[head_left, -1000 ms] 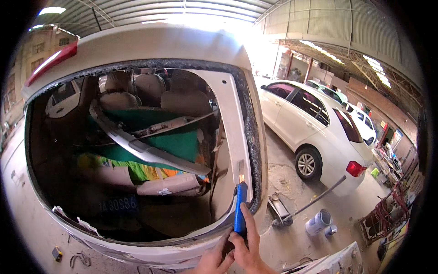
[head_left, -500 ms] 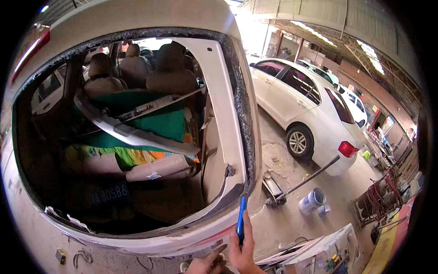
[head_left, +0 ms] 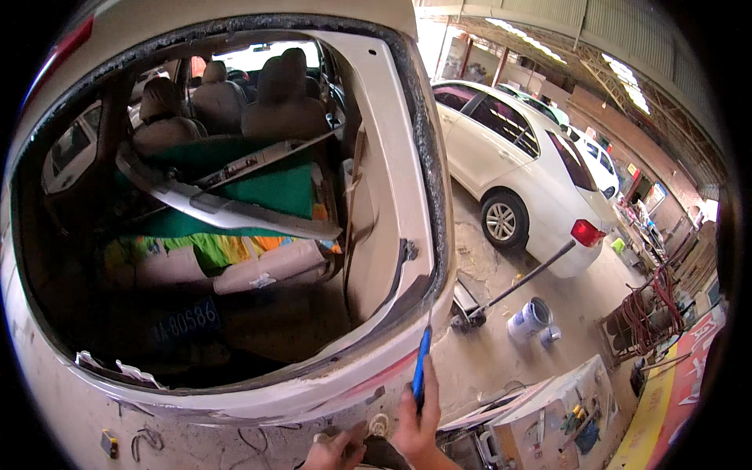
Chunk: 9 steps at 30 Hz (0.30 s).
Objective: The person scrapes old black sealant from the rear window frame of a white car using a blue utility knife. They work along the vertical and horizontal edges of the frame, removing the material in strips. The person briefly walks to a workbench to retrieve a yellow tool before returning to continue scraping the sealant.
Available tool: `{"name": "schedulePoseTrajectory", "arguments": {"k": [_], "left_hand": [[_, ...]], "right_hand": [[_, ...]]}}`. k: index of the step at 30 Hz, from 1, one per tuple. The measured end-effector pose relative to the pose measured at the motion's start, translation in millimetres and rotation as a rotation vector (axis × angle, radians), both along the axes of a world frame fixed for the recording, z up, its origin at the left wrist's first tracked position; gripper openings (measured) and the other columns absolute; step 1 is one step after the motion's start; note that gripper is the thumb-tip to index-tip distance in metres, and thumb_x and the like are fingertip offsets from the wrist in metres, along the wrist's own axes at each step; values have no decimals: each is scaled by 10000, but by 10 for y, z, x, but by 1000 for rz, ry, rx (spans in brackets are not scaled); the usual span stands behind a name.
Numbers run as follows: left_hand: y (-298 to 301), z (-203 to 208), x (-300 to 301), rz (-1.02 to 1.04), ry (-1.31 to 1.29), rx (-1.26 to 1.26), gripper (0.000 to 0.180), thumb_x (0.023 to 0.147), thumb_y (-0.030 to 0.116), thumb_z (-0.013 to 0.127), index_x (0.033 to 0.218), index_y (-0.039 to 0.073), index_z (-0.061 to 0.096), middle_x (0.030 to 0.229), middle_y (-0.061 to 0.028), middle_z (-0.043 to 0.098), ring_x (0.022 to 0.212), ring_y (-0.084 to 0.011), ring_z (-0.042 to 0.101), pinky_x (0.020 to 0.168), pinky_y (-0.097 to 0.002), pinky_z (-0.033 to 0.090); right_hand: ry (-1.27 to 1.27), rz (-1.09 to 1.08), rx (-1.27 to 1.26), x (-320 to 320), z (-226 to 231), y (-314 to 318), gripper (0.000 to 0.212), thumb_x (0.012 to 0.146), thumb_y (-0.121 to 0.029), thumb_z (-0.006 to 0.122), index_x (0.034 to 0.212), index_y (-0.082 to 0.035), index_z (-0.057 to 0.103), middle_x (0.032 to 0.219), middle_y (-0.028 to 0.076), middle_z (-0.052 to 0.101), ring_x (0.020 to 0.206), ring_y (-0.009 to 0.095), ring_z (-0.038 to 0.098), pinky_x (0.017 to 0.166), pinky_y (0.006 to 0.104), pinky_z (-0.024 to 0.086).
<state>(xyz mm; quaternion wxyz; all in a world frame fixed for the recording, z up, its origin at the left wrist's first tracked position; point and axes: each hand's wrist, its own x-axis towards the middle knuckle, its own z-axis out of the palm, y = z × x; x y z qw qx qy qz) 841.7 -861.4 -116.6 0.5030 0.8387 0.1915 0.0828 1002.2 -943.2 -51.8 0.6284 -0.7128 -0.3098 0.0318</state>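
In my right hand (head_left: pixel 417 431) is a blue utility knife (head_left: pixel 424 364), gripped by its handle and pointing up. Its thin tip meets the lower right corner of a pale car's rear window frame (head_left: pixel 329 376), where the opening has no glass. Rough dark glue (head_left: pixel 427 164) lines the opening's right side and top. My left hand (head_left: pixel 335 452) is low at the picture's bottom edge, beside the right one and below the bumper. Its fingers are curled in; whatever they may hold is hidden.
Inside the car lie a curved grey trim piece (head_left: pixel 227 215), a green cloth (head_left: pixel 266 196) and a blue number plate (head_left: pixel 184 319). To the right are a white sedan (head_left: pixel 509 157), a floor jack (head_left: pixel 468 309), a bucket (head_left: pixel 529 319) and a panel bearing tools (head_left: pixel 548 423).
The view has shifted, so the car's opening sits higher. My right hand and the knife have come slightly down the frame corner, showing the thin tip. My left hand has moved left and its fingers curled.
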Motion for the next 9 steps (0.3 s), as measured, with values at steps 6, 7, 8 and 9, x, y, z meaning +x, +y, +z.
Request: {"name": "schedulePoseTrajectory", "arguments": {"k": [6, 7, 8, 9], "left_hand": [[-12, -322, -217, -27, -24, 73, 553, 876, 228, 615, 1373, 113, 401, 953, -199, 657, 693, -331, 634, 611, -419, 500], [-1, -224, -243, -35, 6, 49, 560, 878, 234, 614, 1379, 114, 394, 985, -196, 662, 699, -328, 638, 622, -414, 508], [-1, -104, -252, 36, 113, -160, 491, 835, 248, 674, 1278, 113, 510, 1104, -179, 611, 895, -334, 608, 738, -379, 500], [-18, 49, -238, 111, 220, -367, 427, 793, 262, 734, 1178, 111, 626, 1224, -161, 560, 1091, -339, 578, 854, -345, 493]], "right_hand": [[-65, -17, 42, -86, 160, 13, 542, 917, -59, 421, 1431, 6, 263, 835, 11, 444, 669, 81, 358, 599, 218, 322], [0, -17, 35, -33, 104, 10, 551, 916, -63, 428, 1437, -7, 258, 838, 15, 447, 672, 85, 361, 601, 220, 325], [79, -9, 64, -60, 121, -15, 574, 916, -70, 449, 1447, -17, 236, 895, 43, 474, 699, 98, 382, 631, 221, 338], [158, -5, 94, -84, 140, -44, 600, 917, -78, 471, 1457, -27, 215, 953, 71, 500, 726, 111, 404, 661, 222, 351]]}}
